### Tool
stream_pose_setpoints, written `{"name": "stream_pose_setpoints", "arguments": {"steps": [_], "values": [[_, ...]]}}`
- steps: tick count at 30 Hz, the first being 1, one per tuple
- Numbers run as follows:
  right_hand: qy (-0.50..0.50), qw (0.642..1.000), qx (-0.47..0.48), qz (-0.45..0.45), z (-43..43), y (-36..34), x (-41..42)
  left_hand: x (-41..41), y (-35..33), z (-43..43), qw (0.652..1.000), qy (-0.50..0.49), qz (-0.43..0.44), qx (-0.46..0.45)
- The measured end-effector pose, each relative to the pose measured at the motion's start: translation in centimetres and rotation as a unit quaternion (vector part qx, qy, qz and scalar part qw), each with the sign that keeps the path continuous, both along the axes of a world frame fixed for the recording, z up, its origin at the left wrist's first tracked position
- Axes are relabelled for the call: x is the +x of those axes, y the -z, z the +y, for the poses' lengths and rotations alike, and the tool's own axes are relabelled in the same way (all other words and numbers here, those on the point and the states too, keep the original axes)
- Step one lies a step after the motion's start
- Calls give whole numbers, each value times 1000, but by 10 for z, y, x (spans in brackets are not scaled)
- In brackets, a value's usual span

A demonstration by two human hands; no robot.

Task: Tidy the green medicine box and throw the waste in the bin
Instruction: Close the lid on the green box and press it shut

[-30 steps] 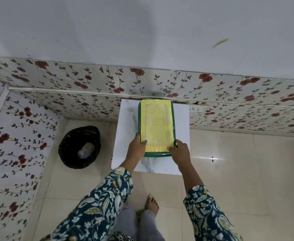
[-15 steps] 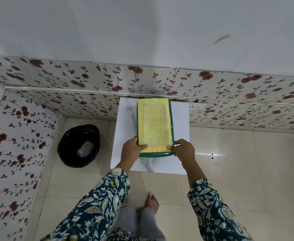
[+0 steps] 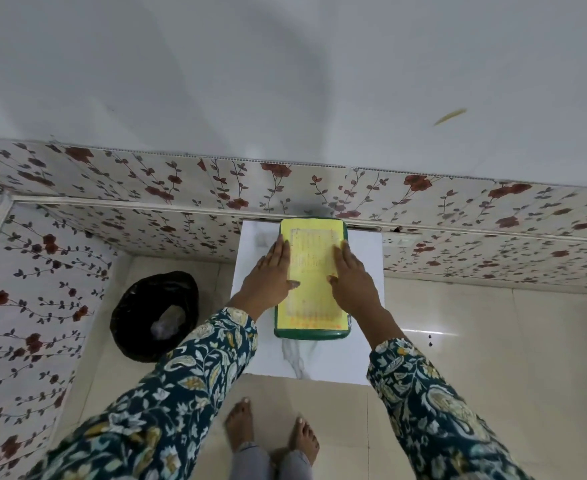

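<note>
Both hands slid from box's near corners onto lid | left hand point(image 3: 268, 271), right hand point(image 3: 352, 275) fingers flat, spread | green medicine box point(image 3: 311, 332) clear of table point(image 3: 320, 362) edge

No writing can be read here. The only print is on the yellow sheet point(image 3: 311, 275) on top of the green box point(image 3: 311, 334), at the centre of the frame: a framed block of small reddish lines with a reddish band along its lower edge, all too small and blurred to make out. Both hands partly cover it.
</note>
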State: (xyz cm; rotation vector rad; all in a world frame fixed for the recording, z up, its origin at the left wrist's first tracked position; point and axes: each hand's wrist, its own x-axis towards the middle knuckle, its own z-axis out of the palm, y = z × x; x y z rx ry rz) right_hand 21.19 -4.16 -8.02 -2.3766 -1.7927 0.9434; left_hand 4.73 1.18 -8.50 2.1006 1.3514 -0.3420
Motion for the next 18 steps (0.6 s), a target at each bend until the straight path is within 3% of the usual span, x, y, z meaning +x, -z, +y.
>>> {"name": "stream_pose_setpoints", "arguments": {"steps": [7, 13, 18], "values": [[6, 999, -27, -24, 17, 9, -3, 4, 1, 21, 1000, 21, 5, -1], [103, 990, -23, 90, 5, -5, 0, 5, -1, 0, 997, 34, 16, 63], [81, 993, -43, 79, -25, -3, -9, -11, 8, -29, 995, 69, 36, 57]]}}
